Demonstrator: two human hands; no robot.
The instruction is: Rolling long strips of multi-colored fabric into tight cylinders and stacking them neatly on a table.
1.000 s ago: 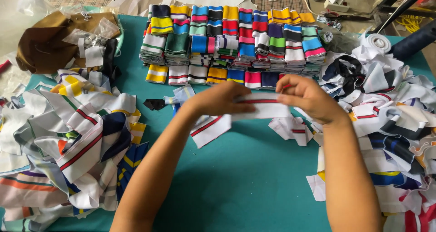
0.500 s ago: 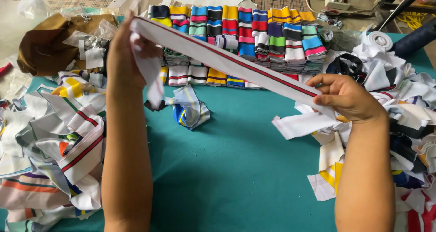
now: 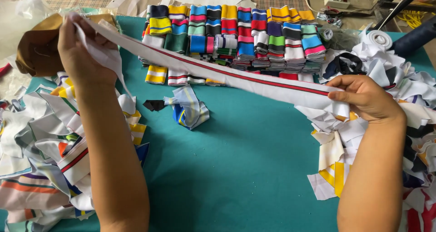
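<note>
- White knit strip with a red and dark line along it stretches taut across the middle of the frame, running from upper left down to the right, above the teal table.
- Left hand, in the upper left, has its fingers closed around one end of the strip; loose white cloth hangs below that grip.
- Right hand, at the right, pinches the other end between thumb and fingers, just over a heap of white and striped scraps.
- Rows of folded striped pieces in many colours lie stacked at the top centre, behind the strip.
- Small crumpled blue-and-white piece lies on the table under the strip, beside a dark scrap.
- Another scrap pile fills the lower left.
</note>
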